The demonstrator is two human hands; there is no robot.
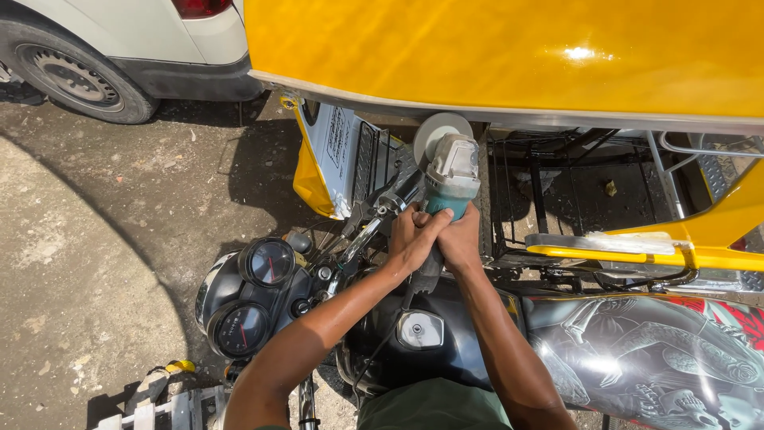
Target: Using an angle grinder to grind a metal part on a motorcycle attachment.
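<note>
Angle grinder (pixel 450 179): teal body, grey-white gear head, pale round disc at the far end, up against the yellow sidecar roof (pixel 509 56) edge. Left hand (pixel 414 239) and right hand (pixel 460 239) both had their grip clamped on its body, above the motorcycle's black tank (pixel 430 334), right of the gauges (pixel 255 295).

Harsh overhead sunlight floods the sharply focused scene, throwing a bright glare spot on the glossy yellow roof (pixel 509 52) and sheen on the painted fuel tank (pixel 637 358), while deep, hard-edged shadows darken the pavement (pixel 72 239) and lines bow slightly toward the frame's edges.
</note>
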